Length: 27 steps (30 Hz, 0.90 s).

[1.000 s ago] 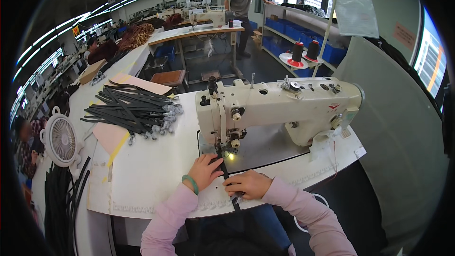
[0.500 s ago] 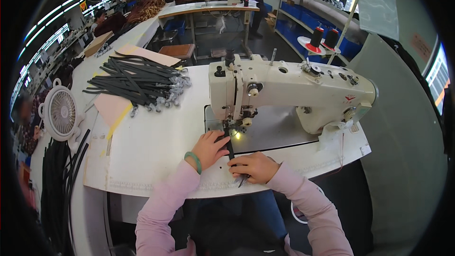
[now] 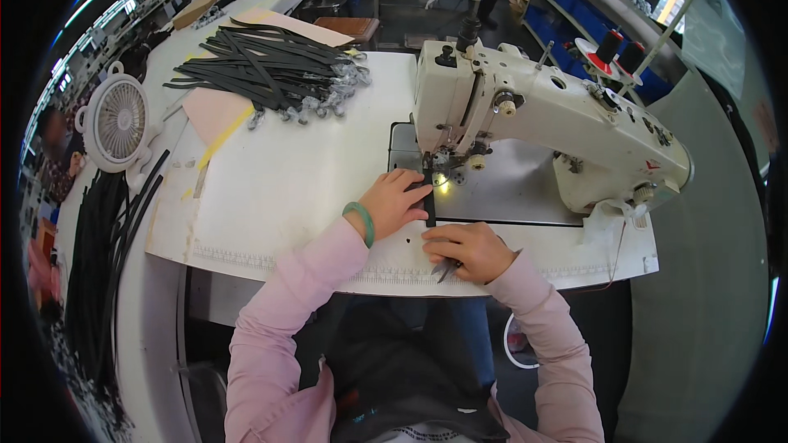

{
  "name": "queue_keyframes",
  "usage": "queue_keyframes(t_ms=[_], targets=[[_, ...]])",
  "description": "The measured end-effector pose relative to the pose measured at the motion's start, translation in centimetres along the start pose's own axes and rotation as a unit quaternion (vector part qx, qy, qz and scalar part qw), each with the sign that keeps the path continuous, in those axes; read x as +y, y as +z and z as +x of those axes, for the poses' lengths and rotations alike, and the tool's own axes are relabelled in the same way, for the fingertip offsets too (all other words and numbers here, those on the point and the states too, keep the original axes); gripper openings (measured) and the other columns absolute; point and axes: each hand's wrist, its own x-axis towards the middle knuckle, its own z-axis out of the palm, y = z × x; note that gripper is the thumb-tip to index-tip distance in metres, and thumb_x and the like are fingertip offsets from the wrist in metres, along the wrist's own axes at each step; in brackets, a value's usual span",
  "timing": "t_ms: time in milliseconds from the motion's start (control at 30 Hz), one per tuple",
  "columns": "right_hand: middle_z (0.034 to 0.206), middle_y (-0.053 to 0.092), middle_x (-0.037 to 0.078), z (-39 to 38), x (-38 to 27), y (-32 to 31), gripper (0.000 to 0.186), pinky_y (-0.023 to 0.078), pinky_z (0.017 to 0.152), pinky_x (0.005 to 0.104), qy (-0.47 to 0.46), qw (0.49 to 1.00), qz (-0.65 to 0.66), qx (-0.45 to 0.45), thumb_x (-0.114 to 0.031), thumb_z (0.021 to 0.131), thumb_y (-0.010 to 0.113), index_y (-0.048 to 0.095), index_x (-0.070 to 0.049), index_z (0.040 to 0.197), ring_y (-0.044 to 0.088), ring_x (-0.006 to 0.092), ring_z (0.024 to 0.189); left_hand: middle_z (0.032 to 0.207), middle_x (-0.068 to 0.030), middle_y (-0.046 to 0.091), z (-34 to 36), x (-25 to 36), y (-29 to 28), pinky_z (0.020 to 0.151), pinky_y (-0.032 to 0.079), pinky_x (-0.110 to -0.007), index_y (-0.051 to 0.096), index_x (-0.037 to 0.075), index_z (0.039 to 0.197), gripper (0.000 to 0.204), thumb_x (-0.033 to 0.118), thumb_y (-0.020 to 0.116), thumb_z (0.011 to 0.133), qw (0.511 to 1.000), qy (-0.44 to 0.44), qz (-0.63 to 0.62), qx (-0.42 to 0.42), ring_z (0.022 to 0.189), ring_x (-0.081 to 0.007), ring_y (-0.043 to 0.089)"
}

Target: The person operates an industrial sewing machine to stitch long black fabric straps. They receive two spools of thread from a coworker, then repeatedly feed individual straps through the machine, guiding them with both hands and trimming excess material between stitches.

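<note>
Mid-seam, by the look of it — left hand (image 3: 394,203) flat, pinning the black strap (image 3: 429,203) under the needle, right hand (image 3: 469,250) pinching its near end, sewing machine (image 3: 542,115) just beyond, big strap pile (image 3: 271,74) far off unsewn.

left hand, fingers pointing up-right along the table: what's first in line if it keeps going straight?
Likely the presser-foot and needle area of the white sewing machine. The left hand lies flat beside the dark strap, fingertips just short of the lit spot under the head. The gap is hard to judge.
</note>
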Motion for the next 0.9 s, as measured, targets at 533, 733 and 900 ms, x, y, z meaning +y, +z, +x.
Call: queue_keyframes(t_ms=[533, 733, 900], targets=[[0.091, 0.062, 0.006, -1.3, -0.9, -1.7, 0.019, 0.05, 0.059, 0.0308, 0.016, 0.998, -0.04, 0.036, -0.009, 0.069, 0.067, 0.06, -0.007, 0.087, 0.062, 0.0214, 0.074, 0.095, -0.008, 0.06, 0.4, -0.7, 0.0, 0.079, 0.046, -0.032, 0.064, 0.002, 0.089, 0.018, 0.003, 0.059, 0.072, 0.999, 0.044, 0.003, 0.024, 0.09, -0.024, 0.054], [0.088, 0.063, 0.009, -2.1, -0.4, -1.9, 0.02, 0.05, 0.056, 0.0307, 0.025, 0.997, -0.022, 0.066, -0.004, 0.066, 0.068, 0.062, -0.003, 0.085, 0.062, 0.0241, 0.067, 0.097, -0.0086, 0.061, 1.2, -1.4, -0.1, 0.078, 0.047, -0.032, 0.064, 0.001, 0.089, 0.017, 0.002, 0.058, 0.073, 0.999, 0.019, -0.029, 0.028, 0.089, -0.0252, 0.055], [0.087, 0.063, 0.009, -2.1, -0.3, -1.7, 0.019, 0.05, 0.057, 0.0314, 0.033, 0.995, -0.03, 0.087, -0.005, 0.067, 0.068, 0.062, -0.003, 0.085, 0.062, 0.0242, 0.067, 0.096, -0.0077, 0.061, 1.5, -1.9, 0.2, 0.079, 0.046, -0.033, 0.065, 0.002, 0.087, 0.015, 0.005, 0.059, 0.074, 0.998, -0.008, -0.052, 0.046, 0.089, -0.0246, 0.055]])
